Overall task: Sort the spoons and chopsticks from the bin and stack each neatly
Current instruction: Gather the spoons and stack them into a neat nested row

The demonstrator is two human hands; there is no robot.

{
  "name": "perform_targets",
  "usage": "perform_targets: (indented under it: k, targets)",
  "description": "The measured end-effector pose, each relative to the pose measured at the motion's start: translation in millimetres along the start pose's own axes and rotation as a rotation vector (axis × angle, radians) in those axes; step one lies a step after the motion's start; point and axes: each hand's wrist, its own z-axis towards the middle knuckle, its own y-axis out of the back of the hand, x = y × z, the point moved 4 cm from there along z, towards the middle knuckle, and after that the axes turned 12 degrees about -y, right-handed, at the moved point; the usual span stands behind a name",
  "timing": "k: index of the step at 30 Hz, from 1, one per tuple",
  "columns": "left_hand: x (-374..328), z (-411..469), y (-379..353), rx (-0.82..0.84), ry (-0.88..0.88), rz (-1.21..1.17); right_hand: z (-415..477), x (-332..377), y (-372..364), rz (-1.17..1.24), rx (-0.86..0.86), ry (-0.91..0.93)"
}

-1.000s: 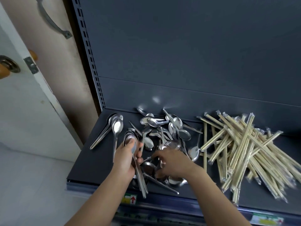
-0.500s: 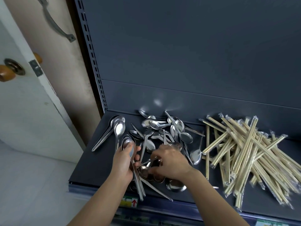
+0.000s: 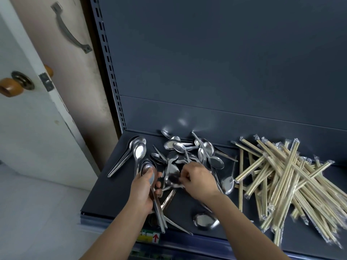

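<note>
Spoon-gathering step: the left hand point(image 3: 141, 190) grips nested spoons point(image 3: 150, 177); the right hand point(image 3: 197, 180) pinches another spoon point(image 3: 171, 178). Next: nest it onto the bundle.

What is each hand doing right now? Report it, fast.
Left hand: grips a nested stack of spoons.
Right hand: fingers curled, pinching one blurred spoon.

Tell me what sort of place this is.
Probably a shop or stockroom: a dark metal display shelf with a slotted upright, a label with a red arrow on its front edge, and beside it a white door with a wooden knob.
</note>
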Motion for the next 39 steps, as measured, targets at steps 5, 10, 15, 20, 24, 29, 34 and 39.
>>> perform_targets:
  k: [5,10,15,20,24,29,34,39]
  targets:
    - [-6,-5,-18,0.128,-0.034,-0.073,-1,16,28,0.346,-0.259,-0.001]
    - [-22,-14,-37,0.332,-0.126,-0.147,1,36,31,0.623,0.001,-0.081]
    - [-32,-8,-23,0.124,-0.16,-0.155,-6,37,8,0.654,0.104,-0.138]
    - [-57,6,10,-0.073,-0.291,-0.115,-28,44,-20,0.176,0.421,0.065]
    - [-62,5,20,-0.126,-0.285,-0.178,-39,55,-31,-0.114,0.465,0.269]
    - [-57,3,20,-0.112,-0.264,-0.162,-32,54,-28,-0.345,0.375,0.321]
    - [-55,4,18,-0.064,-0.247,-0.142,-25,41,-27,-0.364,0.292,0.304]
    - [-48,7,14,-0.032,-0.213,-0.115,-19,32,-11,-0.066,0.001,0.104]
